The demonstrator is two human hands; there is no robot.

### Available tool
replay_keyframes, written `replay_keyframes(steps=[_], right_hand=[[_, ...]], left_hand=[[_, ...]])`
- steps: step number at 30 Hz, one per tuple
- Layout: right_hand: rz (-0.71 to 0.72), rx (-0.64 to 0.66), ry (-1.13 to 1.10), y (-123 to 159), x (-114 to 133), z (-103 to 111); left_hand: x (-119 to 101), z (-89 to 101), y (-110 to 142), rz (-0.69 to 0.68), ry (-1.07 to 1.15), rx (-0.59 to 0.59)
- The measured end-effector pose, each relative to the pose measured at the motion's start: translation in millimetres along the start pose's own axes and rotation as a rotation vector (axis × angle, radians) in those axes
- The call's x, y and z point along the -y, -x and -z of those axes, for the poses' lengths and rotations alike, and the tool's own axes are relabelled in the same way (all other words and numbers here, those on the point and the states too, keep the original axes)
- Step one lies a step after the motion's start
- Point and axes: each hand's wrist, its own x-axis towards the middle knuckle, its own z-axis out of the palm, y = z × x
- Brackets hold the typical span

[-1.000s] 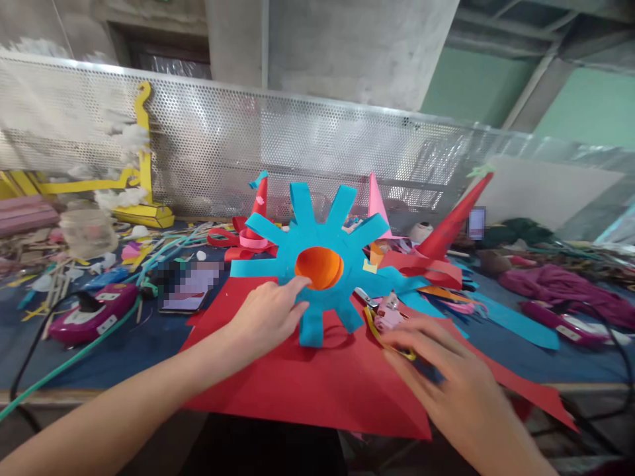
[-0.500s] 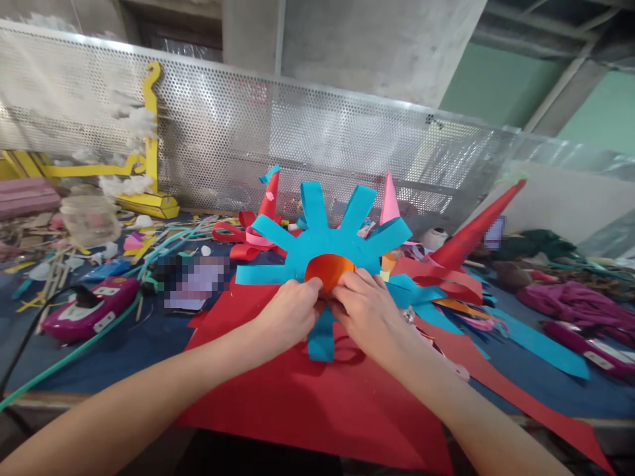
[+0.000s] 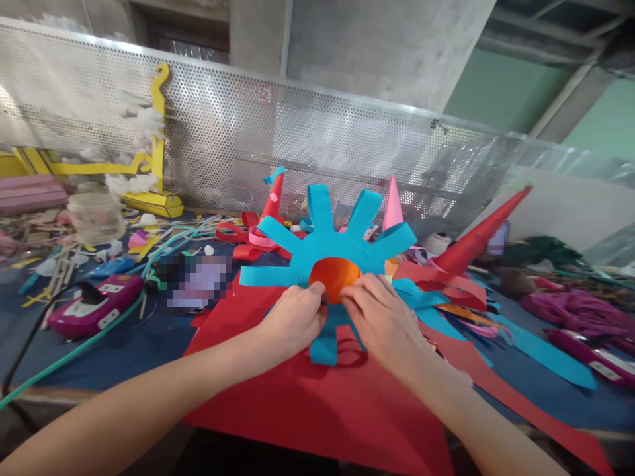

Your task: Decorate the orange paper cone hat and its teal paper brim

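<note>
A blue paper piece (image 3: 330, 241) with an orange lining (image 3: 332, 274) stands right at the fingertips, above 1 red sheet (image 3: 297, 410) that spreads below both hands. The left hand (image 3: 295, 320) pinches the lower left rim of its round opening between thumb and curled fingers; the right hand (image 3: 384, 311) grips the lower right rim with bunched fingertips. Of its looped arms, 5 fan out above the fingers, 1 hangs below between the hands, and 1 shows in part behind the right hand. Beyond the fingers stand 3 paper cones: 1 red cone (image 3: 274, 201) with a blue tip up and to the left, 1 pink cone (image 3: 393, 206) up and to the right, and 1 longer, tilted red cone (image 3: 481, 231) farther right. Left of the left fingers lies 1 pixelated phone (image 3: 198, 281), its screen unreadable, then 1 of 2 magenta power strips (image 3: 96, 307); the other sits well right of the right fingers, near 1 purple cloth (image 3: 570, 311). Far to the upper left are 1 clear jar (image 3: 96, 215) and 1 yellow frame (image 3: 157, 152) with a hooked top. Behind everything, a perforated metal panel (image 3: 213, 132) bears a reddish mark too blurred to read.
</note>
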Motion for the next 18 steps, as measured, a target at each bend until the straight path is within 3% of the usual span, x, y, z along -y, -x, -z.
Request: replay_keyframes(steps=[5, 13, 18], right_hand=[[0.033, 0.128, 0.051, -0.3, 2.1, 0.5], [0.118, 0.079, 0.221, -4.0, 8.1, -11.0], [0.094, 0.036, 0.228, -1.9, 5.7, -8.4]], left_hand=[[-2.4, -0.8, -0.3, 0.032, -0.020, 0.026], [-0.6, -5.3, -5.3, 0.007, -0.078, 0.019], [-2.9, -3.8, -3.7, 0.015, -0.072, 0.009]])
